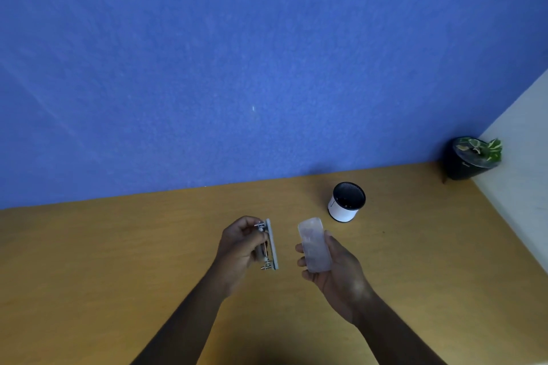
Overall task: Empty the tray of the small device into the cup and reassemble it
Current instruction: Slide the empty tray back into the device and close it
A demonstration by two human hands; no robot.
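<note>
The small device is apart in two pieces. My left hand (240,243) grips its body (270,244), a flat white plate with metal pins and fittings, held edge-on above the table. My right hand (332,270) holds the clear plastic tray (313,244) lengthwise across the fingers; it looks translucent and I cannot tell what is in it. The two pieces are a short gap apart. The cup (346,201), white outside and black inside, stands upright on the table beyond my right hand.
The wooden table (148,246) ends at a blue wall behind. A black pot with a leafy plant (474,157) sits in the far right corner beside a white side wall.
</note>
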